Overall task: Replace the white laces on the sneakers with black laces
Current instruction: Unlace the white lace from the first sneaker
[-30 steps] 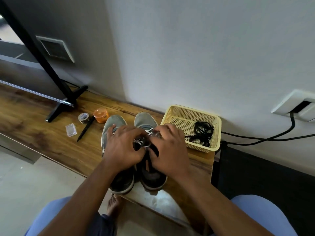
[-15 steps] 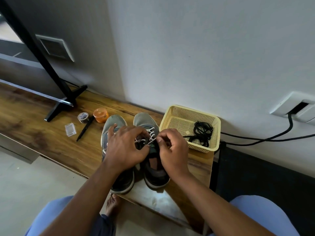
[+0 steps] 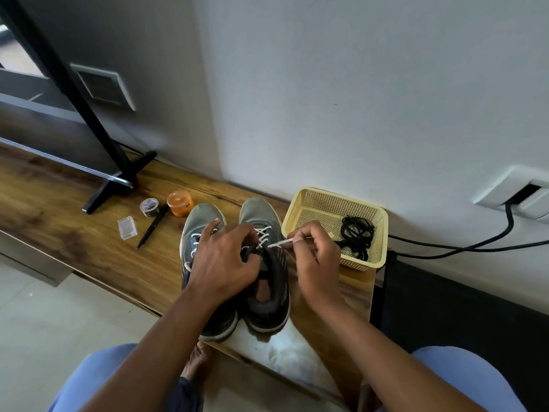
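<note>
- I see two grey sneakers side by side on the wooden counter [image 3: 89, 248], toes toward the wall, heels near the front edge.
- My left hand [image 3: 221, 260] lies over the gap between the pair, fingers curled down at the tongue of the right sneaker [image 3: 266, 278]; I cannot tell exactly what the fingertips grip there.
- The left sneaker [image 3: 197, 230] shows white lacing at its eyelets; much of it sits under my left hand and forearm.
- My right hand [image 3: 316, 257] pinches the end of a white lace [image 3: 279, 243] between thumb and forefinger, and the lace runs taut from the upper eyelets of the right sneaker out to the right.
- The white lace is otherwise threaded criss-cross over the right sneaker's front.
- A yellow mesh basket [image 3: 315, 203] stands just beside the right sneaker, against the wall, with a bundle of black laces [image 3: 356, 236] in its right half.
- To the left of the sneakers lie an orange jar [image 3: 179, 203], a small tape roll [image 3: 149, 207], a black pen [image 3: 152, 226] and a clear little box [image 3: 127, 228].
- A black stand foot [image 3: 116, 185] rests further left on the counter.
</note>
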`<act>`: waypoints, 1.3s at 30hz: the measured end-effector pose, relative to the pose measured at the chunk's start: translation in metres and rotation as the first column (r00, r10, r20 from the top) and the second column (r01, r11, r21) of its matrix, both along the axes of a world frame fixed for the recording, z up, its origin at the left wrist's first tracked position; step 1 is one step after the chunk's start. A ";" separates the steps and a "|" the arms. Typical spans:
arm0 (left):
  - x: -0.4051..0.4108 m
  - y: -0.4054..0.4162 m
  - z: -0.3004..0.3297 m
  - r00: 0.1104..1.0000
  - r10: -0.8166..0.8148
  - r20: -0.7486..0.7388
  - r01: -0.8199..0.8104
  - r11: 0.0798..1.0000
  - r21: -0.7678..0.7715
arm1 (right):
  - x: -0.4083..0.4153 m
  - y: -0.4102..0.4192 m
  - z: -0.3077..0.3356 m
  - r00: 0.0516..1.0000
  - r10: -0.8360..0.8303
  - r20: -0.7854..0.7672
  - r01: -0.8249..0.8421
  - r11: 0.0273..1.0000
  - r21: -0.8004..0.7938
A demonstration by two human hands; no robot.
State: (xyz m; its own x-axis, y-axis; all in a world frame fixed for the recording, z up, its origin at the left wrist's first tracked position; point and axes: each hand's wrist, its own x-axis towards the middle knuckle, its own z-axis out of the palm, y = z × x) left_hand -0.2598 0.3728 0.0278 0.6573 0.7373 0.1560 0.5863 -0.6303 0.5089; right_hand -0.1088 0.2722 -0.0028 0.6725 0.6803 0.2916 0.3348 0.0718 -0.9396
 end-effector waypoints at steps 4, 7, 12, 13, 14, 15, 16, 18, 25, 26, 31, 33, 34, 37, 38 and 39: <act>0.002 0.000 -0.002 1.000 0.017 -0.003 -0.016 1.000 0.026 | 0.012 -0.009 0.009 0.991 0.041 0.129 -0.041 0.999 -0.008; 0.005 -0.002 -0.002 0.999 0.037 -0.015 -0.036 0.997 0.061 | 0.017 -0.015 0.011 0.946 0.013 0.324 0.019 0.995 -0.096; 0.007 -0.003 -0.004 0.998 0.055 -0.029 -0.051 0.991 0.122 | 0.002 -0.014 0.010 0.829 0.132 0.543 -0.010 0.975 -0.222; 0.008 -0.004 -0.005 0.998 0.057 -0.018 -0.055 0.990 0.133 | -0.001 -0.012 0.007 0.789 0.163 0.592 0.003 0.963 -0.269; 0.008 -0.004 -0.006 0.998 0.060 0.000 -0.060 0.988 0.139 | -0.004 -0.010 0.004 0.755 0.190 0.627 0.018 0.951 -0.309; 0.008 -0.004 -0.006 0.998 0.064 0.022 -0.066 0.988 0.138 | -0.007 -0.008 0.001 0.741 0.206 0.639 0.029 0.941 -0.338; 0.009 -0.004 -0.006 0.997 0.067 0.045 -0.073 0.989 0.128 | -0.008 -0.006 -0.001 0.747 0.212 0.631 0.030 0.936 -0.351; 0.009 -0.004 -0.008 0.993 0.074 0.091 -0.083 0.992 0.097 | -0.009 -0.003 -0.004 0.782 0.204 0.589 0.018 0.937 -0.349; 0.009 0.004 -0.010 0.868 0.401 0.295 -0.378 0.916 -0.133 | -0.006 -0.003 -0.005 0.831 0.190 0.523 0.021 0.929 -0.369; 0.009 0.005 -0.009 0.869 0.407 0.280 -0.385 0.913 -0.133 | -0.006 -0.004 -0.004 0.833 0.191 0.519 0.022 0.926 -0.377; 0.007 0.001 0.000 0.970 0.155 0.188 -0.158 0.987 0.000 | -0.011 -0.005 -0.005 0.799 0.167 0.577 0.092 0.916 -0.391; 0.005 -0.002 0.001 0.990 0.046 0.131 -0.056 0.995 0.077 | -0.011 -0.006 -0.006 0.779 0.151 0.608 0.123 0.914 -0.385; 0.004 -0.002 0.001 0.996 0.026 0.084 -0.034 0.994 0.102 | -0.010 -0.006 -0.007 0.772 0.142 0.620 0.136 0.916 -0.378; 0.003 -0.001 0.000 1.000 0.015 0.014 -0.017 0.993 0.120 | -0.011 -0.007 -0.006 0.747 0.114 0.655 0.169 0.920 -0.353; 0.003 0.000 0.000 1.000 0.019 0.020 -0.021 0.992 0.126 | -0.011 -0.007 -0.005 0.742 0.110 0.661 0.179 0.918 -0.353; 0.003 0.001 0.000 0.999 0.029 0.025 -0.032 0.991 0.127 | -0.011 -0.007 -0.004 0.738 0.105 0.666 0.190 0.915 -0.355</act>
